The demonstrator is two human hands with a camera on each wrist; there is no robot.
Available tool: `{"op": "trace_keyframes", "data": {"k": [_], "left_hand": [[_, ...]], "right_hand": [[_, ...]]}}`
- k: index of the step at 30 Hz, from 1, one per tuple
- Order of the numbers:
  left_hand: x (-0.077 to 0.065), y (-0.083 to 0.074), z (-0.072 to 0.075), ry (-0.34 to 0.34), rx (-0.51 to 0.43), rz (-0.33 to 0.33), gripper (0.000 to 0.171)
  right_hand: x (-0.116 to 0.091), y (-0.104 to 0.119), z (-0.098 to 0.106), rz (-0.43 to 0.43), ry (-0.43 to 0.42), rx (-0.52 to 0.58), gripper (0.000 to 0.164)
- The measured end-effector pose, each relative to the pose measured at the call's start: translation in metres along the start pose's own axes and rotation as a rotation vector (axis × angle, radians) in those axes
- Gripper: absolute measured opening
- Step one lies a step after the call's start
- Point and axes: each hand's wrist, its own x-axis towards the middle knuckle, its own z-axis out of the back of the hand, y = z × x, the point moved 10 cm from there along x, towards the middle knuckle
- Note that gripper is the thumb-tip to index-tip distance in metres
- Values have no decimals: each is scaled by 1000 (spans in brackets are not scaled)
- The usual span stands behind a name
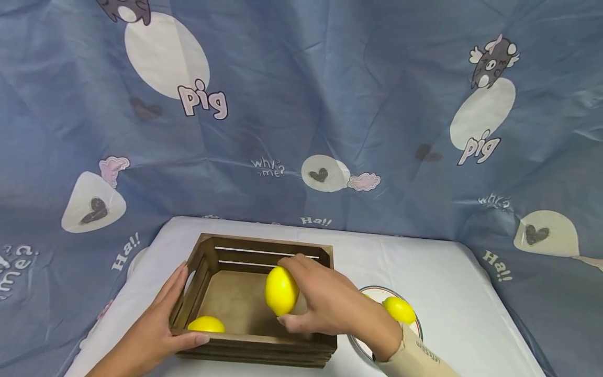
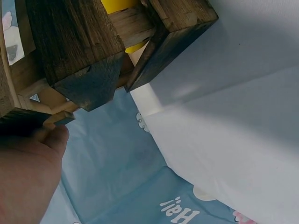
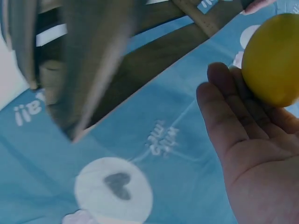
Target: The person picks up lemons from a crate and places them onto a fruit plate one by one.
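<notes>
A yellow lemon [image 1: 281, 291] is pinched between the thumb and fingers of my right hand [image 1: 325, 298], held above the inside of a brown wooden crate [image 1: 264, 340]. In the right wrist view the same lemon [image 3: 275, 60] shows at the right edge against the fingers. My left hand [image 1: 157, 324] grips the crate's near left corner, its thumb along the front rim and its fingers along the left side. A second lemon [image 1: 206, 324] lies in the crate at that corner, partly hidden by the front wall. The left wrist view shows the crate's slats [image 2: 84, 51] close up.
To the right of the crate stands a round plate [image 1: 421, 331] with a dark rim, partly covered by my right forearm. On it lies a lemon [image 1: 399, 310], with a bit of another yellow shape behind my wrist. A white cloth covers the table [image 1: 461, 314]; a blue printed curtain [image 1: 377, 104] hangs behind.
</notes>
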Motion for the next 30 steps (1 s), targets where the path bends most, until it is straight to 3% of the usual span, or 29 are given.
{"op": "trace_keyframes", "data": {"k": [7,10,15,22,30], "left_hand": [[0,1,-1,2,0,-15,133],[-1,4,-3,15,7,2,133],[-1,5,-3,20,13,1,132],[2,4,-4,14,27,-13,134],[3,4,-4,-2,37,-28,136]], "right_hand": [[-44,-30,25,-92,-175,88,81],[-70,-53,38,-149,-260,85,85],[-117,-96,47,-293,-318,78,84],[-181,-146,30,-524,-319,85,84],[-222,-175,-8,-721,-277,142,86]]}}
